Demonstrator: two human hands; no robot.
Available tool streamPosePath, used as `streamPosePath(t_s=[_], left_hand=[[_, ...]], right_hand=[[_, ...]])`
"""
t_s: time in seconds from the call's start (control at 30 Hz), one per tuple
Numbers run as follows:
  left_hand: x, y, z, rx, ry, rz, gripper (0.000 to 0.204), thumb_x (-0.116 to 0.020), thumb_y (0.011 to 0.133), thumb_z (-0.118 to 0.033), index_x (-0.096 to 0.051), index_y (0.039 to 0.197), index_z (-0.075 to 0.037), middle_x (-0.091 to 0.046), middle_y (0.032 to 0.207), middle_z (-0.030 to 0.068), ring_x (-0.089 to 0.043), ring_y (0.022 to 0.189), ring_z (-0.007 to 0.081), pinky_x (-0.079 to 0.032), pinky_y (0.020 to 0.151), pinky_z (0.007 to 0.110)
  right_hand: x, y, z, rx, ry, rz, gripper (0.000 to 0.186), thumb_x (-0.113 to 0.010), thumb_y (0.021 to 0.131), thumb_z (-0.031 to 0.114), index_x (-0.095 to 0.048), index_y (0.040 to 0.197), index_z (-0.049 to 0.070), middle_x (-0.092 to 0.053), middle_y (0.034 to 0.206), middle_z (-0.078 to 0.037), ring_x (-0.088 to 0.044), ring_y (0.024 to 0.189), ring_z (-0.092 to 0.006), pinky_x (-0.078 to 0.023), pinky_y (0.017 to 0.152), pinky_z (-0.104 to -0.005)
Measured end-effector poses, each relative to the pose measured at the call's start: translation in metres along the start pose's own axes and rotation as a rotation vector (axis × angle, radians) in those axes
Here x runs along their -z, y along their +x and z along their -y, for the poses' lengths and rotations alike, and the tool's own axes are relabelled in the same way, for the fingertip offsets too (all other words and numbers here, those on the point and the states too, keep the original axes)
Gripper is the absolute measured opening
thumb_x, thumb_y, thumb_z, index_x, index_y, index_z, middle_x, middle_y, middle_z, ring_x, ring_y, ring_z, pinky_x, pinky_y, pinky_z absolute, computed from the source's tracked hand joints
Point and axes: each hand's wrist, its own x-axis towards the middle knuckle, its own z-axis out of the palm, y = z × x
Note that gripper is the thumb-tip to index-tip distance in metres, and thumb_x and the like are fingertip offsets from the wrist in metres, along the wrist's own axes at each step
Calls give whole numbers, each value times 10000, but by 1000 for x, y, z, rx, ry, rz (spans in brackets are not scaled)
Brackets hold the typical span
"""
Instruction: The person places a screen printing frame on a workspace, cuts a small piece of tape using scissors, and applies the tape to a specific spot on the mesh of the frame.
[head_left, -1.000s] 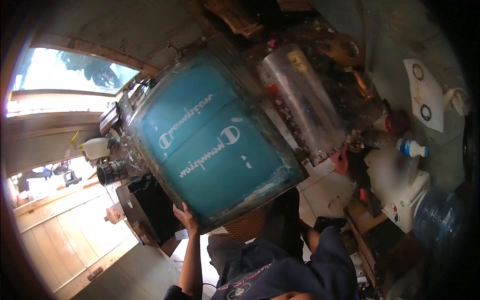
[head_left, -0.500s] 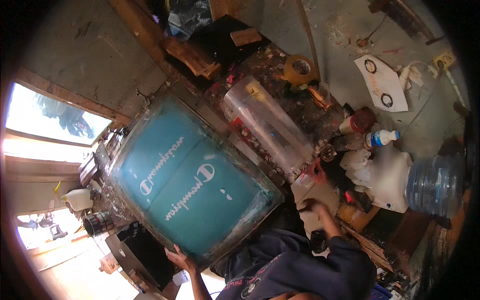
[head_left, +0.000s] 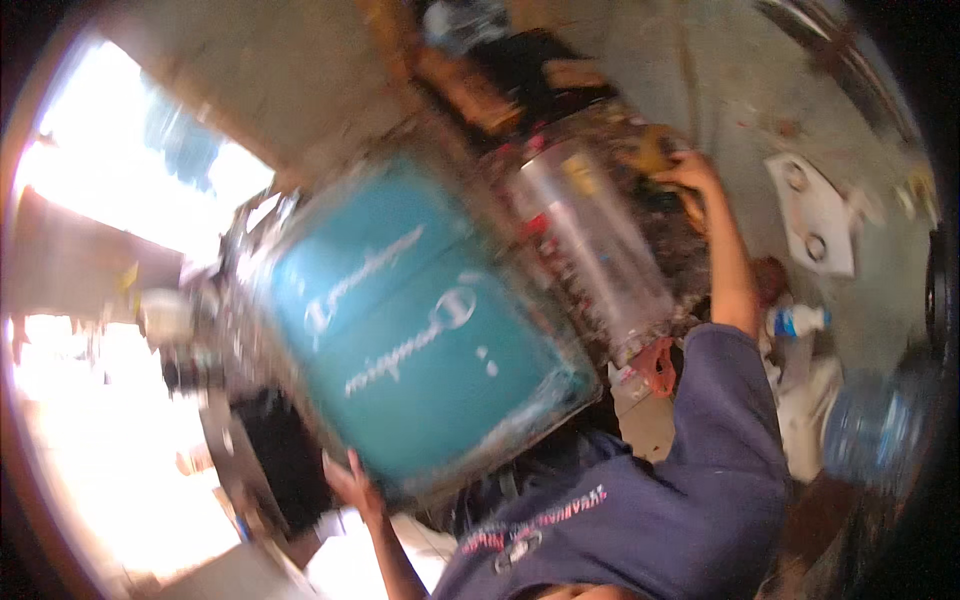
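A framed printing screen (head_left: 420,345) with teal mesh and pale mirrored lettering lies at a slant in the middle. My left hand (head_left: 355,487) is at its near left edge, fingers spread, seeming to touch the frame. My right arm stretches to the far right. There my right hand (head_left: 690,178) is at a yellowish roll of tape (head_left: 652,150), its fingers apart and partly over it. Motion blur hides how firmly they touch. Between the screen and my right arm lies a clear plastic sheet rolled into a tube (head_left: 600,245).
The worktop beside the tube is stained and cluttered. A white sheet with two dark rings (head_left: 812,215), a small bottle (head_left: 800,320) and a large blue water bottle (head_left: 878,425) are at the right. A black box-like thing (head_left: 285,455) stands left of my left hand.
My right hand has moved from low beside my body to the tape roll at the far right. My left hand stays at the screen's edge. The whole view has shifted and blurred.
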Motion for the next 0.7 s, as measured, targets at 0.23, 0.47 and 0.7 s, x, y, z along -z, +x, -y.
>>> streamPosePath(t_s=[0.23,0.47,0.7], left_hand=[[24,6,-15,183,-451,-220,574,-561,962,-370,-483,1327,65,-535,1323,223,-509,1214,351,-357,1064,398],[78,2,-191,-553,-572,-407,518,-708,786,-139,-565,1264,0,-585,1280,171,-561,1159,264,-422,1000,370],[53,-82,-315,-1290,-205,134,832,-843,596,-294,-525,1323,-41,-532,1351,166,-445,1324,327,-300,1148,491]], right_hand=[[29,-29,5,217,232,-271,384,-779,836,341,-699,1035,23,-691,1066,-137,-643,984,-260,-492,896,-408],[82,-192,107,695,167,-510,374,-801,798,341,-674,1027,72,-429,1455,-208,-446,1325,-379,-386,1049,-495],[39,-346,198,1098,472,-155,374,-845,692,295,-702,977,100,-365,1465,-310,-425,1334,-450,-356,1092,-484]])
